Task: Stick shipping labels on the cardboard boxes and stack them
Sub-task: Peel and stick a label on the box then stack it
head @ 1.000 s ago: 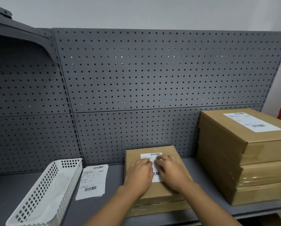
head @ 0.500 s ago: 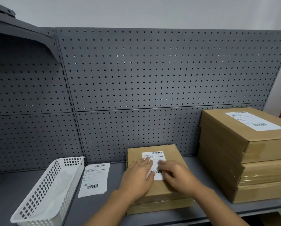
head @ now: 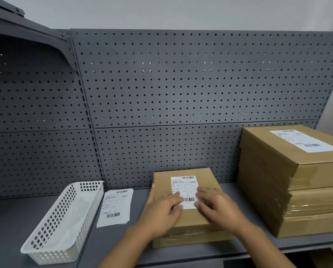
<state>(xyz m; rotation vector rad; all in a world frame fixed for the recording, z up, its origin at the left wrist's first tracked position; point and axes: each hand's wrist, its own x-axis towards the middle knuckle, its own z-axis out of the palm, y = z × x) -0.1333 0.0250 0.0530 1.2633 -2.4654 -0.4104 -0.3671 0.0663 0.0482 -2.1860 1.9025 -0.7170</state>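
Left hand [head: 161, 211] flat on shipping label [head: 184, 187] at 8 o'clock, fingers straight, right hand [head: 217, 207] pressing at 4 o'clock, fingers extended, both gripping nothing, cardboard box [head: 190, 221] beneath

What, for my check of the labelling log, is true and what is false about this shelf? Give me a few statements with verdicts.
1. The left hand and the right hand both lie on top of the small box, at its label. True.
2. The stack of boxes stands left of the small box. False: it stands to its right.
3. A loose label lies on the shelf between the basket and the small box. True.
4. The stack's top box is bare. False: a sticker lies on its top.
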